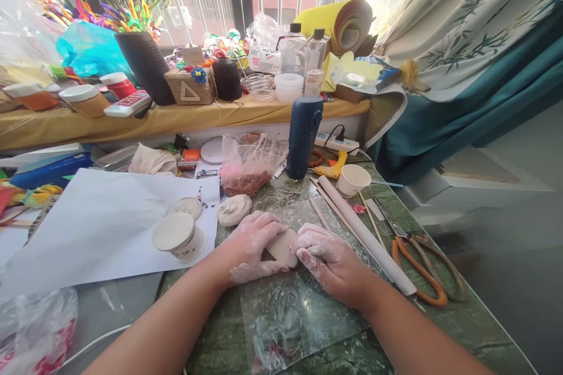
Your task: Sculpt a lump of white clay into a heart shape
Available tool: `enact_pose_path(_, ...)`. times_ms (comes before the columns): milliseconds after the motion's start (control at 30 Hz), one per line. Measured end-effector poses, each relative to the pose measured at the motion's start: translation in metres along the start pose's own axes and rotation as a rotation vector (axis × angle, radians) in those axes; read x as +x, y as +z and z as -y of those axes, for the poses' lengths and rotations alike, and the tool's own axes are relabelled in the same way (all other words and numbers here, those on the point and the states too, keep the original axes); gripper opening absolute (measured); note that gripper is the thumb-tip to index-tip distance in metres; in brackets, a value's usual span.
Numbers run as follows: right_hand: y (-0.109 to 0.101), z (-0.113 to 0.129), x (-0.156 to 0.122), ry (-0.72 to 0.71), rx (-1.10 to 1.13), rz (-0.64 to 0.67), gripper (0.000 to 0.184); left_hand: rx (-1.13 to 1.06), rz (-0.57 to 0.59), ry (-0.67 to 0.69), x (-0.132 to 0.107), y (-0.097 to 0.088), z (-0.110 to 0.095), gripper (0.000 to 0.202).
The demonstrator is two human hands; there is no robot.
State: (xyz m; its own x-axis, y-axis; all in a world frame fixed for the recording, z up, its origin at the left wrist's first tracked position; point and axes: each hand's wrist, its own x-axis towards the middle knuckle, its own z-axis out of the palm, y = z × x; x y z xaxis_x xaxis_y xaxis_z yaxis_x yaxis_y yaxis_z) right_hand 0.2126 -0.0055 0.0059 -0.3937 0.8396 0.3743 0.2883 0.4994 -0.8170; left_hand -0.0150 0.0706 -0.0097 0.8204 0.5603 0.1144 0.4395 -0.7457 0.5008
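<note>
A flat, pale disc of clay (281,249) lies on a clear plastic sheet (303,319) dusted with white smears. My left hand (257,246) curves around the disc's left side, fingers along the far edge and thumb along the near edge. At the disc's right edge is my right hand (323,255), its fingers curled in a pinch; what sits between them is hidden. White residue coats both hands. Just behind my left hand rests a lump of clay (234,210). A white rolling pin (367,234) lies to the right of my right hand.
Scissors (424,258) with orange handles lie at the right table edge. A paper cup (353,180), a yellow glue gun (333,165) and a dark blue bottle (303,137) stand behind. On white paper (109,228) at left is a clay-topped cup (176,234).
</note>
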Motion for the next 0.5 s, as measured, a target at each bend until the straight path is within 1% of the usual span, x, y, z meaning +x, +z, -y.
enact_pose_path(133, 0.0041, -0.003, -0.0031, 0.012, -0.017, -0.113, 0.023, -0.01, -0.006, -0.009, -0.0001, 0.0001, 0.0004, 0.072)
enact_pose_path(267, 0.0061, -0.0046, -0.0048, -0.013, -0.043, -0.099, 0.021, -0.006, -0.012, -0.003, -0.0003, 0.0003, 0.0004, 0.072)
enact_pose_path(400, 0.0061, -0.0056, -0.0049, -0.036, -0.07, -0.135, 0.017, -0.011, -0.011, -0.006, 0.0003, 0.0009, 0.0012, 0.071)
enact_pose_path(500, 0.0048, -0.0064, -0.0049, -0.068, -0.066, -0.145, 0.016, -0.012, -0.014, -0.01, 0.0, 0.0013, 0.0019, 0.071)
